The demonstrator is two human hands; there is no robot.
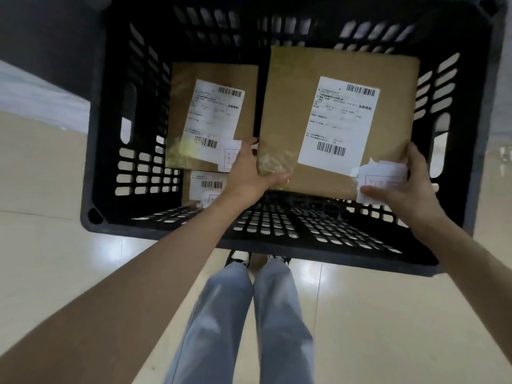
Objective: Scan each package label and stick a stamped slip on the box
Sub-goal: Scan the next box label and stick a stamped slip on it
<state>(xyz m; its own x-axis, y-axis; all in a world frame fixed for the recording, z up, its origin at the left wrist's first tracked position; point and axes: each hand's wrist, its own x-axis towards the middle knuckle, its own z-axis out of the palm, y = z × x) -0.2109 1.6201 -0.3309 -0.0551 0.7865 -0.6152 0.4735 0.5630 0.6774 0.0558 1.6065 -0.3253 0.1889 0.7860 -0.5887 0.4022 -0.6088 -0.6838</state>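
Note:
I hold a flat brown cardboard package (313,87) over the black crate (94,162). It carries a white shipping label (338,123) with barcodes and a white stamped slip (379,177) at its near right corner. My left hand (249,173) grips the package's near left edge. My right hand (410,187) grips the near right corner, thumb on the slip. Inside the crate lies a second labelled package (188,106) with its own slip, and under it a third package (205,187), mostly hidden.
The crate's perforated near wall (277,225) lies between me and the packages. Pale glossy floor tiles (69,259) surround the crate. My legs in light jeans (249,314) and shoes stand just behind it. A dark surface (41,37) is at the upper left.

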